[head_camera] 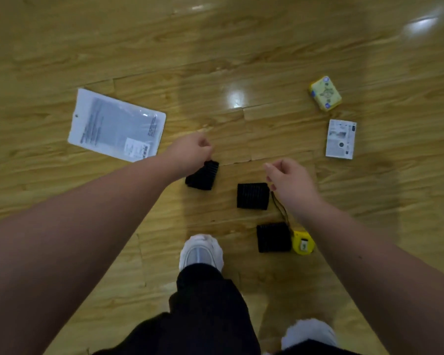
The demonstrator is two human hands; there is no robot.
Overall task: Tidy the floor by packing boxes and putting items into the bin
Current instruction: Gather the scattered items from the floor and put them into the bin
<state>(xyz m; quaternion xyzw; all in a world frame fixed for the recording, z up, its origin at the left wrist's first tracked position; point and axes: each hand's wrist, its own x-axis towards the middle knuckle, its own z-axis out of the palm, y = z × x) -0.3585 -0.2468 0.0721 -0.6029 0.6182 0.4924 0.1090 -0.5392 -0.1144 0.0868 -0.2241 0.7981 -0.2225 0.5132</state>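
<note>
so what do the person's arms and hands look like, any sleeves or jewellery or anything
Both forearms are bare right up to the frame edge, so no sleeves show. The left hand and right hand wear no gloves, and no watch, bracelet or ring is visible. The fingernails on the right hand look short; the picture is too soft to tell whether they are painted.

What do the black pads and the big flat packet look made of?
Black pads: apparently ribbed elastic fabric or foam, matte; the one the left hand holds bends. Packet: glossy clear plastic over a white printed sheet, showing glare.
</note>
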